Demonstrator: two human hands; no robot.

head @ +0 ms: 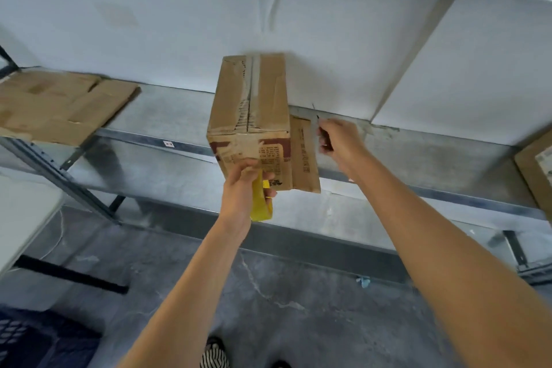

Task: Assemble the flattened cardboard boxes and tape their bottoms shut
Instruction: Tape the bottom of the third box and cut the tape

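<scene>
While your left hand (242,188) grips the near lower edge of the box (254,104), a yellow tape roll (261,203) hangs in the same grip.

- Box: assembled, held up in front of the shelf (167,116), centre, taped seam upward.
- Flap (303,155): open on the box's right side.
- Right hand (340,140): apart from your left, just right of the flap, curled round a dark tool (325,137), possibly a cutter; blurred.
- Flat cardboard (59,104): shelf, far left.
- Second box (537,176): right edge.

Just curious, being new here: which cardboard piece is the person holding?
The folded-up box in the middle, gripped by the left hand. The cardboard on the left shelf lies flat and untouched; the piece at the right edge is untouched too.
</scene>
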